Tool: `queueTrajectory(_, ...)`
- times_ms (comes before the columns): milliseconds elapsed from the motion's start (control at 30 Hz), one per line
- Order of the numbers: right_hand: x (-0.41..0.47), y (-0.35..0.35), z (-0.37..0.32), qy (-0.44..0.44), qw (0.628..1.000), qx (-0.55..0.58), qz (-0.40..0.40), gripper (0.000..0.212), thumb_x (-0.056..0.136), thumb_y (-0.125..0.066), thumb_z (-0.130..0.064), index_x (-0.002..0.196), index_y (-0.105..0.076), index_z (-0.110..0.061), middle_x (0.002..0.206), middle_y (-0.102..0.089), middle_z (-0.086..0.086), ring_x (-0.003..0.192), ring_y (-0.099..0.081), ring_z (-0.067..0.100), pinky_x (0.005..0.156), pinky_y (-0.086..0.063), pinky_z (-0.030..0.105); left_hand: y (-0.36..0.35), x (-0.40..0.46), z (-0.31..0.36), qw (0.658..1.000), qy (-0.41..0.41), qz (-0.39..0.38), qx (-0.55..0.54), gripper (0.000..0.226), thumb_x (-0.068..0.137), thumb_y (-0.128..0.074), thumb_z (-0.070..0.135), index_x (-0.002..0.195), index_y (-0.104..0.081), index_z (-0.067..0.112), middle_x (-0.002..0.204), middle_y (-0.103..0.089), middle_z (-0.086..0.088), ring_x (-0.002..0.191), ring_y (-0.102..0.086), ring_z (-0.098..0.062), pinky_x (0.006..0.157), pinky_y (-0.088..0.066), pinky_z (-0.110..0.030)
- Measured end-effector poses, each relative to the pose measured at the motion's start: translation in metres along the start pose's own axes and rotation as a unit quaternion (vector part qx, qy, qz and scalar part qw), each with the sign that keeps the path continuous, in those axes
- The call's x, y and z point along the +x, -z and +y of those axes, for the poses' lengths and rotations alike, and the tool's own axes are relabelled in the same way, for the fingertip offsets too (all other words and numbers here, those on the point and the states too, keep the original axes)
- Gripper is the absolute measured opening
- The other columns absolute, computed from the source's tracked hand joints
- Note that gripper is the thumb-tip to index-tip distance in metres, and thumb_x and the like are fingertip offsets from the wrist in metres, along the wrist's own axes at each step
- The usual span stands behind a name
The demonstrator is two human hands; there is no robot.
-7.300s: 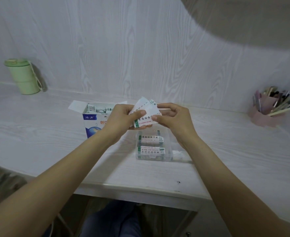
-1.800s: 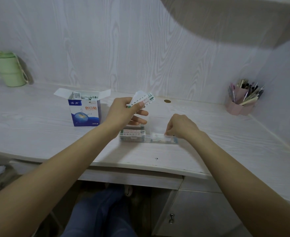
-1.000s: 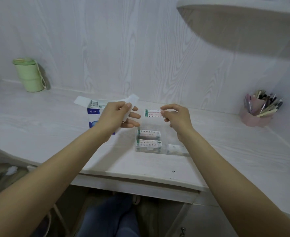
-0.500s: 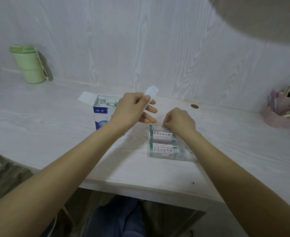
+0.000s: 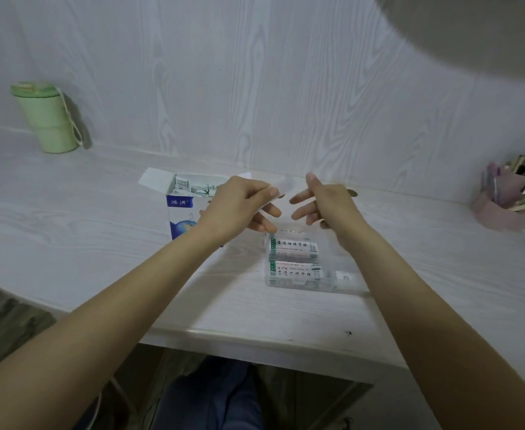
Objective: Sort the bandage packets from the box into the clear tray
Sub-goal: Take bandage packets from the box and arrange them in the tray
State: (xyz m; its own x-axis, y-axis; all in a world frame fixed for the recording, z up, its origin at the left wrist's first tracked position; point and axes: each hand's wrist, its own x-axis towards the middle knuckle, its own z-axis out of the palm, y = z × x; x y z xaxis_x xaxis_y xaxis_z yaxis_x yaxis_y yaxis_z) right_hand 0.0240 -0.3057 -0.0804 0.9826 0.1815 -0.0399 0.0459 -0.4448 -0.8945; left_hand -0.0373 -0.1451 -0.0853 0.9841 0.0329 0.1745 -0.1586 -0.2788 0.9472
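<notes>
On the desk, in size order: box left of centre, flaps open, packets visible inside; tray just right of it and nearer the desk edge, clear, two stacks of packets lying flat in its left part, one behind the other, printed side up; right part looks bare apart from a small label, though glare makes this uncertain. Green cup far left by the wall, pink pen holder far right; neither involved. Both forearms reach in from the near edge and meet above the tray's far end. Left hand: fingers curled, thumb and forefinger pinching a thin white packet strip that juts toward the right hand; blurred, so count of packets in the pinch cannot be told. Right hand: fingers spread and loosely extended, thumb up, holding nothing, fingertips close to the strip but apart from it. Judgement: step in hand is passing one packet across for placement. To do it well, the right hand should take a single packet by its free end while the left holds the remainder firm, then lay it flat and aligned on a stack, print up. Risk: two packets lifting together.
</notes>
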Motion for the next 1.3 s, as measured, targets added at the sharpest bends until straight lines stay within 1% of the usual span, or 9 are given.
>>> queueTrajectory(67,-0.007,0.01,-0.004,-0.048,0.992,0.096,-0.072,0.044,0.093,-0.048,-0.05,0.085,-0.07,-0.013,0.076,-0.073,0.008,0.054,-0.057,0.009,0.053,-0.041,0.019,-0.006,0.002,-0.002,0.999,-0.005,-0.011,0.037,0.022,0.096,-0.053,0.019,0.101,-0.068,0.004,0.085,-0.07,-0.011,0.06,-0.07,-0.018,0.06,-0.058,-0.024)
queueTrajectory(200,-0.008,0.024,0.001,-0.026,0.985,0.153,-0.075,0.006,0.087,-0.064,-0.004,0.088,-0.07,-0.005,0.074,-0.066,0.006,0.061,-0.06,0.007,0.055,-0.05,0.013,-0.018,0.009,-0.002,0.99,-0.033,-0.01,0.14,0.024,0.094,-0.057,0.022,0.106,-0.071,0.006,0.09,-0.072,-0.006,0.073,-0.071,-0.015,0.076,-0.058,-0.028)
queueTrajectory(333,-0.009,0.033,0.005,-0.089,0.975,0.185,-0.083,0.024,0.09,-0.063,-0.026,0.092,-0.069,-0.003,0.078,-0.07,0.01,0.063,-0.065,0.011,0.058,-0.054,0.016,-0.026,0.012,0.003,0.978,-0.047,-0.009,0.203,0.029,0.095,-0.056,0.024,0.12,-0.065,0.013,0.098,-0.072,-0.002,0.09,-0.068,-0.013,0.082,-0.047,-0.017)
queueTrajectory(467,-0.004,0.034,0.01,-0.057,0.98,0.176,-0.068,0.004,0.085,-0.068,-0.006,0.083,-0.068,-0.003,0.072,-0.064,0.007,0.053,-0.061,0.004,0.057,-0.052,0.012,-0.033,0.018,0.0,0.966,-0.045,-0.021,0.253,0.039,0.094,-0.057,0.026,0.131,-0.055,0.013,0.124,-0.064,-0.007,0.116,-0.057,-0.016,0.078,-0.027,-0.001)
queueTrajectory(633,0.008,0.029,0.024,0.005,0.998,-0.043,0.051,0.01,0.082,-0.071,-0.009,0.072,-0.069,-0.012,0.077,-0.064,-0.001,0.056,-0.057,0.009,0.051,-0.043,0.016,-0.033,0.022,-0.014,0.938,0.019,-0.067,0.34,0.05,0.098,-0.045,0.012,0.146,-0.03,0.01,0.147,-0.039,-0.01,0.133,-0.038,-0.023,0.107,-0.029,-0.028)
queueTrajectory(733,0.016,0.019,0.033,0.016,0.984,-0.173,0.047,0.008,0.08,-0.072,-0.014,0.073,-0.072,-0.016,0.081,-0.069,0.005,0.062,-0.058,0.016,0.063,-0.051,0.029,-0.031,0.023,-0.019,0.932,0.039,-0.061,0.357,0.046,0.096,-0.035,-0.002,0.141,-0.041,0.009,0.147,-0.038,-0.011,0.135,-0.035,-0.024,0.107,-0.028,-0.028)
queueTrajectory(867,0.017,0.007,0.034,0.036,0.956,-0.287,0.047,0.002,0.082,-0.069,-0.019,0.082,-0.071,-0.017,0.087,-0.07,0.003,0.075,-0.062,0.019,0.062,-0.041,0.026,-0.029,0.023,-0.02,0.927,0.038,-0.05,0.371,0.047,0.091,-0.034,-0.009,0.126,-0.058,0.009,0.143,-0.043,-0.011,0.133,-0.039,-0.023,0.106,-0.03,-0.028)
queueTrajectory(967,0.016,0.001,0.031,0.044,0.938,-0.342,0.045,0.006,0.083,-0.07,-0.023,0.085,-0.068,-0.018,0.096,-0.067,0.004,0.091,-0.062,0.024,0.065,-0.038,0.027,-0.03,0.024,-0.019,0.92,0.051,-0.073,0.382,0.048,0.089,-0.034,-0.011,0.124,-0.061,0.01,0.144,-0.041,-0.011,0.134,-0.039,-0.023,0.106,-0.03,-0.028)
queueTrajectory(1300,0.021,0.0,0.027,0.024,0.917,-0.397,0.028,0.02,0.083,-0.072,-0.027,0.097,-0.07,-0.014,0.1,-0.068,0.008,0.092,-0.064,0.027,0.066,-0.041,0.028,-0.033,0.024,-0.016,0.92,0.074,-0.07,0.378,0.046,0.09,-0.037,-0.007,0.126,-0.059,0.01,0.145,-0.04,-0.01,0.132,-0.04,-0.024,0.105,-0.031,-0.028)
